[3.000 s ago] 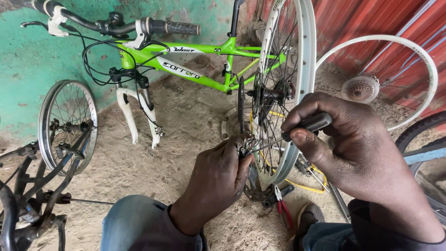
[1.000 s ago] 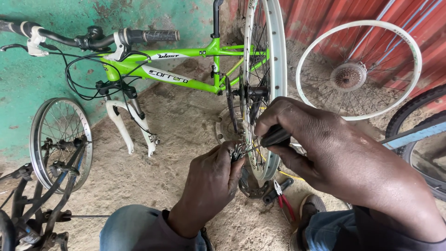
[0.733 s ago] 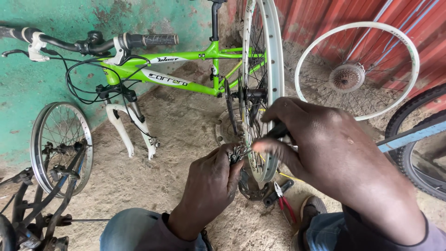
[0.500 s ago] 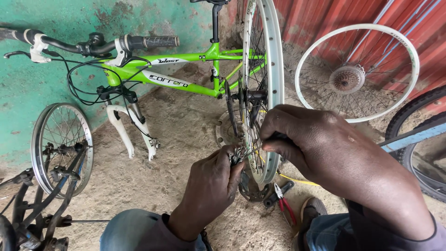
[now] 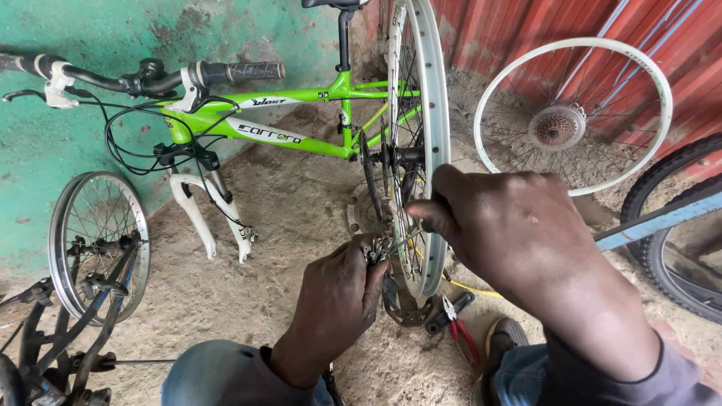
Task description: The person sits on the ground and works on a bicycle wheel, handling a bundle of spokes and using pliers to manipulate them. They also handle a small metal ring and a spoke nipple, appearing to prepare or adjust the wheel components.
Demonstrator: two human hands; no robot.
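Note:
An upright silver bicycle wheel rim (image 5: 430, 128) stands in front of me on the sandy ground. My left hand (image 5: 338, 297) holds a bunch of small metal spoke parts (image 5: 375, 248) against the lower spokes. My right hand (image 5: 504, 225) is closed around a dark tool handle (image 5: 418, 214) that reaches into the spokes near the rim. The tool's tip is hidden behind the rim and my fingers.
A green bicycle frame (image 5: 286, 131) with no front wheel leans on the teal wall. A small wheel (image 5: 98, 244) stands at the left. A white wheel with a sprocket cluster (image 5: 575, 113) leans on the red sheet wall. Red-handled pliers (image 5: 459, 327) lie below the rim. A tyre (image 5: 677, 233) is at the right.
My right hand has dropped from above the rim down to the spokes, carrying the tool beside my left hand. The view has shifted slightly rightward.

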